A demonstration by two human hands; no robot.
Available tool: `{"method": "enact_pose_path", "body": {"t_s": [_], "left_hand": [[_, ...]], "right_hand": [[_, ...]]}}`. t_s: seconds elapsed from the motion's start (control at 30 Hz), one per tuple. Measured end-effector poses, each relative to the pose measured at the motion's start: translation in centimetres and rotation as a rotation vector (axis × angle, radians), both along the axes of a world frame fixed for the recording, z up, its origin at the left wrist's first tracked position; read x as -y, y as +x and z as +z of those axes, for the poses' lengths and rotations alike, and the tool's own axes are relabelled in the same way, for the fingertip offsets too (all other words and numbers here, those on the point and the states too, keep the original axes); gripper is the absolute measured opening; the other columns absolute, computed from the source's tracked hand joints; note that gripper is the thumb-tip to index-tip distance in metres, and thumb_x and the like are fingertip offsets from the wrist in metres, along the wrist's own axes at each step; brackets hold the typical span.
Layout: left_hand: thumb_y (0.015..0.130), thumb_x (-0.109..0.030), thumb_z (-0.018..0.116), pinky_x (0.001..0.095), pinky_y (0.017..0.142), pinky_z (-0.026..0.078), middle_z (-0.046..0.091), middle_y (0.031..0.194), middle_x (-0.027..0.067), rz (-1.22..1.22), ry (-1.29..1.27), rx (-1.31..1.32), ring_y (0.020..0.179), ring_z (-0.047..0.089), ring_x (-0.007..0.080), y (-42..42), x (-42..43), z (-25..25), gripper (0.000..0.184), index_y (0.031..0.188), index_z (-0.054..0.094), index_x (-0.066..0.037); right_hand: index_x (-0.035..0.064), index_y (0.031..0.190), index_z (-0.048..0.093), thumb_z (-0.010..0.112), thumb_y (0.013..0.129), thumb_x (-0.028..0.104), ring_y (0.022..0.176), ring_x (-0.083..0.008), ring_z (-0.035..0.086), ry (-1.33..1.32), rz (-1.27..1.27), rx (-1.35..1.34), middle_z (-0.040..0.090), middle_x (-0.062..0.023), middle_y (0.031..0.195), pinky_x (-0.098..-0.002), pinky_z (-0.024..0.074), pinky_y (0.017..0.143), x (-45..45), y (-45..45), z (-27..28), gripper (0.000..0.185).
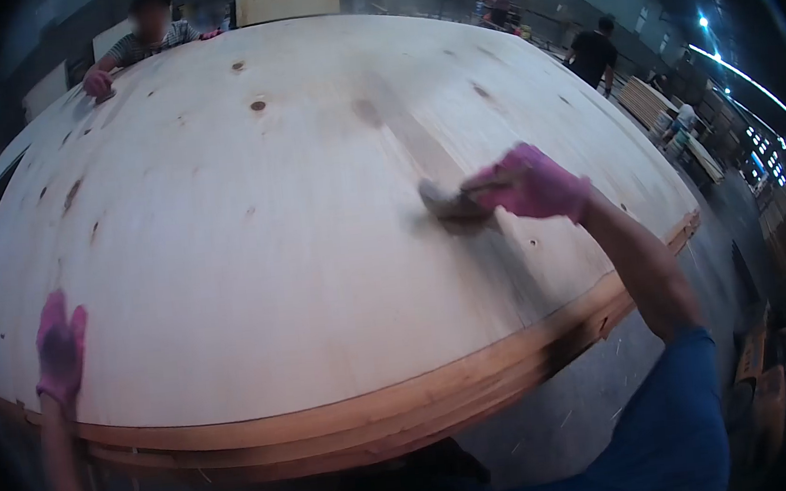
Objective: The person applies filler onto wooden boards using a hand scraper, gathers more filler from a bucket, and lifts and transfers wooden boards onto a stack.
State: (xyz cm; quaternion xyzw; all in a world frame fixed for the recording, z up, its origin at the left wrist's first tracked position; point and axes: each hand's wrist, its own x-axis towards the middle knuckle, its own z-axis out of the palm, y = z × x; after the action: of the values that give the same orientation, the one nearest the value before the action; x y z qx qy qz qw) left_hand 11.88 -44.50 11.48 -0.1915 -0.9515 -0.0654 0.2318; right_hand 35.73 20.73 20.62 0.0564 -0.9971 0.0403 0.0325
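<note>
A large pale wooden sheet [223, 252] with several dark knots lies on top of a stack of boards. My right hand [539, 184], in a pink glove, is closed round a scraper-like tool [453, 204], whose blurred blade is at the sheet's surface right of centre. A darker streak runs across the wood beyond and below the tool. At the left near edge, my left hand [62, 351], also gloved in pink, rests on the sheet with its fingers stretched out and nothing in them.
Across the sheet, a co-worker [150, 32] in a striped shirt has a gloved hand on its far left edge. Another person [593, 51] in dark clothes stands beyond the right edge. Stacked boards [646, 104] are at the right. Brown edges [334, 422] of the stack face me.
</note>
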Motion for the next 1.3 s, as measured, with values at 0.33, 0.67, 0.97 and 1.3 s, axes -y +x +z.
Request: {"method": "enact_pose_path", "body": {"t_s": [0.33, 0.67, 0.97, 1.3], "left_hand": [[0.102, -0.018, 0.05, 0.0415, 0.113, 0.036, 0.045, 0.141, 0.0277, -0.052, 0.16, 0.067, 0.135, 0.043, 0.0374, -1.4, 7.3, -2.6, 0.045, 0.139, 0.043, 0.007], [0.099, -0.041, 0.054, 0.0359, 0.121, 0.021, 0.012, 0.162, 0.0162, -0.436, 0.804, 0.572, 0.149, 0.021, 0.0245, -6.6, 10.5, -5.2, 0.08, 0.154, 0.015, 0.001], [0.103, -0.041, 0.042, 0.0416, 0.12, 0.021, 0.038, 0.15, 0.0266, -0.082, -0.065, 0.254, 0.143, 0.03, 0.0372, -6.5, 17.6, 1.4, 0.063, 0.141, 0.042, 0.01], [0.103, -0.028, 0.045, 0.0397, 0.119, 0.025, 0.037, 0.151, 0.0243, 0.013, -0.006, 0.22, 0.143, 0.032, 0.0325, -8.8, 20.7, -1.6, 0.053, 0.144, 0.039, 0.005]], "right_hand": [[0.0028, 0.102, 0.075, 0.07, 0.084, 0.016, 0.075, -0.0172, 0.07, -0.267, -0.157, -0.024, 0.074, -0.0111, 0.086, -0.0318, 0.0556, 0.07, 1.6, -0.3, 0.6, 0.024], [0.0116, 0.103, 0.078, 0.073, 0.082, 0.013, 0.073, -0.0132, 0.067, -0.463, -0.194, -0.046, 0.074, -0.0082, 0.086, -0.0264, 0.0534, 0.069, 14.4, 11.1, 0.9, 0.022], [0.0006, 0.103, 0.069, 0.068, 0.089, 0.014, 0.085, -0.0201, 0.068, -0.998, -0.622, -0.766, 0.069, -0.01, 0.094, -0.0368, 0.06, 0.075, -1.4, 10.7, 3.5, 0.019], [-0.0009, 0.085, 0.071, 0.074, 0.079, 0.015, 0.074, -0.0177, 0.067, -0.457, -0.858, -0.197, 0.071, -0.0091, 0.084, -0.0301, 0.0558, 0.066, -0.5, 7.3, 0.9, 0.017]]}}
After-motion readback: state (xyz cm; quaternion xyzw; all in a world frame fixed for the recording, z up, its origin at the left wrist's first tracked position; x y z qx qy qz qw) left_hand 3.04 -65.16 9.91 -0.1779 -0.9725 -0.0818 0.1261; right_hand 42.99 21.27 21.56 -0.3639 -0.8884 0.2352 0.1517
